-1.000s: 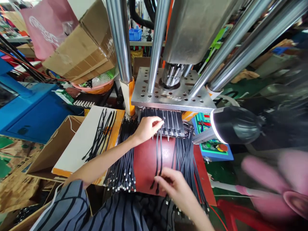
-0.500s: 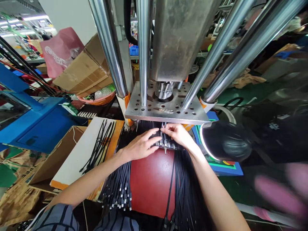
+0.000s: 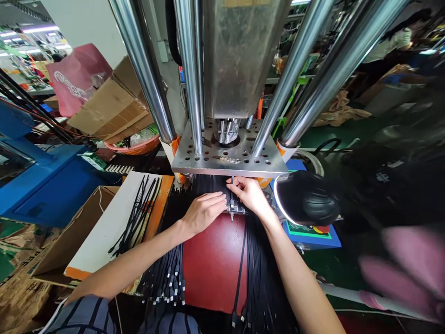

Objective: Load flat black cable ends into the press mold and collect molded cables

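Under the front edge of a drilled metal plate [image 3: 227, 166], black cables lie side by side in a metal fixture [image 3: 239, 208]. My left hand [image 3: 206, 211] rests palm down over the fixture's left part, fingers together at the connectors; what lies under the fingertips is hidden. On the right, my right hand [image 3: 245, 189] pinches a thin black cable between thumb and index finger, close to the plate edge. A bundle of black cables with silver connectors [image 3: 174, 273] hangs left of the red surface [image 3: 213, 264], and another black bundle [image 3: 264, 278] lies right of it.
Steel columns [image 3: 189, 74] rise around the plate. To the left are a white board [image 3: 104, 218] with loose cables, a cardboard box [image 3: 66, 236] and a blue machine [image 3: 45, 185]. A round black lamp [image 3: 309, 197] stands over a blue control box [image 3: 323, 236] at right.
My left hand's fingers, spread before, have come together and lie lower over the connectors. My right hand keeps its pinch near the plate. The whole view has shifted slightly.
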Action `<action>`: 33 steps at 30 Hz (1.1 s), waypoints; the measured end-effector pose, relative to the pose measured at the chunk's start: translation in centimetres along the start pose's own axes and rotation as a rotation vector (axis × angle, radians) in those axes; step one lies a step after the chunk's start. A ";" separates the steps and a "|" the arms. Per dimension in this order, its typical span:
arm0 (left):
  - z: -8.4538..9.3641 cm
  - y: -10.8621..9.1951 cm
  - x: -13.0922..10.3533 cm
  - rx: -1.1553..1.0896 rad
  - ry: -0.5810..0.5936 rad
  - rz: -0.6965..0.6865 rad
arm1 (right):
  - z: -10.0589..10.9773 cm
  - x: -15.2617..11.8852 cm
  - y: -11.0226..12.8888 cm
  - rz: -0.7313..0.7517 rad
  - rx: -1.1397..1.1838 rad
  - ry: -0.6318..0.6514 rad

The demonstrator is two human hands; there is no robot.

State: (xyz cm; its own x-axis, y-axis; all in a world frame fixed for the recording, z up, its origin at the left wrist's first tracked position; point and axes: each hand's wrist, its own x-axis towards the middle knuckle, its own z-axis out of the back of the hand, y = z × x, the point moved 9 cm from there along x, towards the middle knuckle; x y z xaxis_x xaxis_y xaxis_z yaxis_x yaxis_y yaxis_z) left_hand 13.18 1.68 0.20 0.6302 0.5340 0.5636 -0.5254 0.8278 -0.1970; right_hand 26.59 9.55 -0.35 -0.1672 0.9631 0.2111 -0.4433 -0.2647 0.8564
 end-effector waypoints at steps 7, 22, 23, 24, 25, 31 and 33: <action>0.2 -0.7 0.1 0.060 0.027 -0.076 | 0.0 -0.2 0.0 0.006 0.000 -0.004; -2.7 -3.6 -1.0 0.450 0.280 0.130 | 0.7 -4.5 2.2 0.076 -0.525 -0.096; -2.8 -3.6 -0.8 0.436 0.293 0.132 | 0.3 -5.1 2.4 0.081 -0.605 -0.070; -2.7 -3.4 -0.5 0.410 0.304 0.135 | -0.1 -5.4 2.4 0.081 -0.682 -0.044; -2.6 -2.9 -0.1 0.376 0.311 0.143 | -0.5 -5.4 2.4 0.078 -0.750 -0.024; -2.1 2.2 4.1 0.210 0.351 0.240 | -1.3 -0.6 1.3 0.028 -0.954 0.009; -2.2 3.6 5.1 0.195 0.356 0.244 | -1.3 0.8 1.0 0.022 -0.979 0.032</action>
State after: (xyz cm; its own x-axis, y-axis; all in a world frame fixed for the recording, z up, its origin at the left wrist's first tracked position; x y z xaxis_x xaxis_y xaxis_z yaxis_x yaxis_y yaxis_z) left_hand 15.79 7.74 0.63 0.6138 0.7629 0.2031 -0.7585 0.6412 -0.1164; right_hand 24.84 10.00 0.06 -0.2018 0.9594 0.1969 -0.9721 -0.2208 0.0795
